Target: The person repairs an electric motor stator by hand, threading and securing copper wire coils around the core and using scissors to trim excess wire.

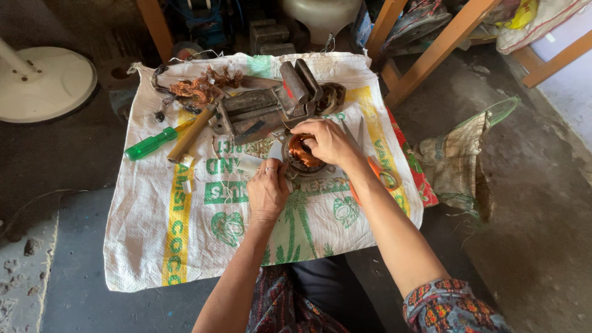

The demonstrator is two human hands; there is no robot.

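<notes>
From the head camera, a round metal motor stator (303, 154) wound with glossy copper wire is lying on a coarse woven white sack (185, 240) printed in green and yellow. The right hand (327, 140) is curling over it, fingertips pinching into the coil. The left hand (266, 190) is bracing its near rim, fingers bent against it. Behind are sitting a grey metal winding tool (265, 108), a tangle of copper wire (200, 89), a wooden-handled tool (191, 134) and a translucent green-handled screwdriver (150, 143). Orange-handled scissors (379, 176) are lying beside the right wrist.

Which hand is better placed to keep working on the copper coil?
Probably the right hand: its fingers already lie on the copper coil. The left hand rests beside the metal ring, at its near edge.
</notes>
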